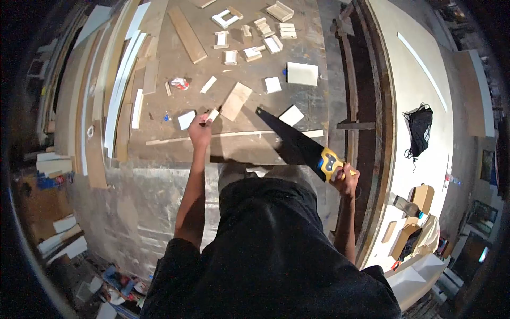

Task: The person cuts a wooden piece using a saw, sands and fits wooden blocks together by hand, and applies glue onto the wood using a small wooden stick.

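My right hand [346,181] is closed round the yellow-and-black handle of a hand saw [292,136]. The dark blade slants up and left above the workbench, its tip near a flat wooden board [236,101]. In my left hand [200,132] is a small wooden block [212,114], pinched between the fingers beside that board. Just left of this hand lies a white block [187,119]. A long thin wooden strip [234,135] runs across the bench near its front edge, passing below the saw's blade.
Several small wooden assemblies [253,52] and a long plank [187,35] lie farther back on the bench. Long boards [114,90] are stacked along the left. At right, a white-topped table [419,64] carries a black cloth item [419,130] and a bottle [407,206].
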A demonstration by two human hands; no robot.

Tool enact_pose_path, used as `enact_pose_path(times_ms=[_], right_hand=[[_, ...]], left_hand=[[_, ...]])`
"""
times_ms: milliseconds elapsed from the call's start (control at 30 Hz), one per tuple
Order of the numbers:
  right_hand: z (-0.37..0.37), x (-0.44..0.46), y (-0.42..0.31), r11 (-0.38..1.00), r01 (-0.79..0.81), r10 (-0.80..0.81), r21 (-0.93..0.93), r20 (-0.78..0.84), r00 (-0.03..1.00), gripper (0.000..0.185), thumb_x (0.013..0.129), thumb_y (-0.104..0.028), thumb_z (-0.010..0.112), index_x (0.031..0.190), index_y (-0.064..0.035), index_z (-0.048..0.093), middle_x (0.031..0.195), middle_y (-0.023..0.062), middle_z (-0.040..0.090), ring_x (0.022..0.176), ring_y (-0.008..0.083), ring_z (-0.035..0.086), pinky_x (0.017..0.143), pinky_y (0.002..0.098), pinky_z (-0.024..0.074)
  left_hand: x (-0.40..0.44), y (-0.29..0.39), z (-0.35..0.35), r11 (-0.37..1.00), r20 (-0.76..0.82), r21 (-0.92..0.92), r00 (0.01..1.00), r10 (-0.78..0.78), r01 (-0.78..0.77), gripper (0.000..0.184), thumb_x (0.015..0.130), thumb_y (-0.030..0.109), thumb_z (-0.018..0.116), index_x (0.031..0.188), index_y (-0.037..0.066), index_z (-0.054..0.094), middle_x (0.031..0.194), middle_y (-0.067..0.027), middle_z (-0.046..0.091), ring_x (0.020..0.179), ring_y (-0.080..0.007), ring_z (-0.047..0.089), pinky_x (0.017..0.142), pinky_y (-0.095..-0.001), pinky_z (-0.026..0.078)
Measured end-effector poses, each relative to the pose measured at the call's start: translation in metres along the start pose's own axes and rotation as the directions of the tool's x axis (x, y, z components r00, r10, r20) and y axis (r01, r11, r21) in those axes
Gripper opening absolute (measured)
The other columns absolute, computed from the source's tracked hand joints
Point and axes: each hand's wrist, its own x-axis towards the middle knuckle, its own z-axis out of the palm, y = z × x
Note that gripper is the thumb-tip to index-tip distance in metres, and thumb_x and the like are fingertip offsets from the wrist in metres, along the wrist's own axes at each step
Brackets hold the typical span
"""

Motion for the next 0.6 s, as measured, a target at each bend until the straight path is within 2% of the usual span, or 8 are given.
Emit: enact_pose_path(times_ms=[100, 133, 167, 200, 267, 300, 467, 600], right_hand=[[0.01, -0.008, 0.043, 1.0, 0.018, -0.016, 0.021, -0.08, 0.997, 0.051, 0.097, -0.046, 0.063, 0.081, 0.0016, 0.067, 0.072, 0.0008, 0.061, 0.063, 0.0091, 0.056, 0.056, 0.0233, 0.0413], [0.03, -0.017, 0.052, 0.992, 0.122, -0.119, 0.024, -0.099, 0.988, 0.049, 0.1, -0.045, 0.058, 0.08, -0.0011, 0.065, 0.07, 0.0003, 0.06, 0.061, 0.0098, 0.056, 0.055, 0.0242, 0.0427], [0.047, -0.036, 0.059, 0.991, 0.081, -0.062, 0.106, -0.171, 0.983, 0.049, 0.101, -0.045, 0.055, 0.079, -0.0022, 0.063, 0.068, 0.0005, 0.059, 0.059, 0.0108, 0.056, 0.054, 0.0251, 0.0433], [0.073, -0.056, 0.051, 0.981, 0.047, -0.003, 0.186, -0.23, 0.973, 0.048, 0.103, -0.044, 0.052, 0.079, -0.0033, 0.061, 0.066, 0.0007, 0.057, 0.057, 0.0117, 0.056, 0.053, 0.026, 0.0438], [0.109, -0.076, 0.062, 0.977, 0.114, -0.067, 0.181, -0.248, 0.966, 0.057, 0.104, -0.053, 0.042, 0.075, -0.0057, 0.054, 0.058, 0.0021, 0.048, 0.049, 0.014, 0.048, 0.048, 0.0282, 0.0399], [0.123, -0.08, 0.071, 0.972, 0.12, -0.053, 0.201, -0.308, 0.95, 0.059, 0.104, -0.056, 0.041, 0.075, -0.0058, 0.053, 0.057, 0.0017, 0.046, 0.049, 0.0138, 0.047, 0.048, 0.028, 0.039], [0.198, -0.093, 0.102, 0.969, 0.125, -0.003, 0.211, -0.499, 0.866, 0.061, 0.101, -0.062, 0.043, 0.073, -0.0078, 0.052, 0.056, -0.0008, 0.041, 0.05, 0.0125, 0.043, 0.049, 0.0279, 0.0366], [0.232, -0.076, 0.13, 0.883, 0.167, 0.059, 0.438, -0.457, 0.887, 0.056, 0.1, -0.061, 0.044, 0.082, -0.0092, 0.054, 0.058, -0.0022, 0.044, 0.05, 0.0113, 0.045, 0.049, 0.0252, 0.0385]], left_hand=[[0.054, -0.04, 0.006, 0.986, 0.093, 0.129, 0.991, 0.097, -0.108, 0.016, 0.085, 0.006, 0.07, 0.101, 0.004, 0.07, 0.091, -0.0121, 0.072, 0.081, -0.0269, 0.07, 0.075, -0.038, 0.054], [0.068, -0.039, 0.006, 0.978, 0.144, 0.153, 0.982, 0.124, -0.145, 0.017, 0.084, 0.01, 0.071, 0.1, 0.005, 0.071, 0.09, -0.0139, 0.072, 0.08, -0.0308, 0.07, 0.075, -0.0409, 0.055], [0.077, -0.039, 0.002, 0.95, 0.259, 0.3, 0.966, 0.005, -0.085, 0.026, 0.081, 0.021, 0.075, 0.105, 0.01, 0.07, 0.104, -0.0126, 0.07, 0.097, -0.0318, 0.067, 0.085, -0.0439, 0.053], [0.081, -0.021, -0.01, 0.954, 0.27, 0.288, 0.963, 0.006, -0.087, 0.026, 0.081, 0.021, 0.075, 0.105, 0.01, 0.07, 0.104, -0.0126, 0.07, 0.097, -0.0318, 0.067, 0.085, -0.0439, 0.053], [0.088, 0.002, -0.039, 0.759, 0.343, 0.54, 0.918, 0.197, -0.365, 0.043, 0.077, 0.03, 0.079, 0.115, 0.014, 0.067, 0.124, -0.0115, 0.061, 0.118, -0.0322, 0.056, 0.097, -0.048, 0.046], [0.091, -0.015, -0.046, 0.733, 0.337, 0.554, 0.912, 0.235, -0.394, 0.058, 0.072, 0.032, 0.081, 0.124, 0.013, 0.062, 0.134, -0.0111, 0.052, 0.127, -0.0334, 0.045, 0.103, -0.0502, 0.041], [0.101, -0.069, -0.097, 0.76, 0.416, 0.52, 0.892, 0.173, -0.39, 0.071, 0.065, 0.036, 0.085, 0.125, 0.008, 0.06, 0.128, -0.013, 0.054, 0.121, -0.0338, 0.05, 0.1, -0.0493, 0.043], [0.113, -0.073, -0.113, 0.784, 0.529, 0.347, 0.798, 0.291, -0.516, 0.073, 0.063, 0.035, 0.086, 0.126, 0.007, 0.059, 0.124, -0.015, 0.056, 0.114, -0.0356, 0.054, 0.096, -0.0494, 0.045]])
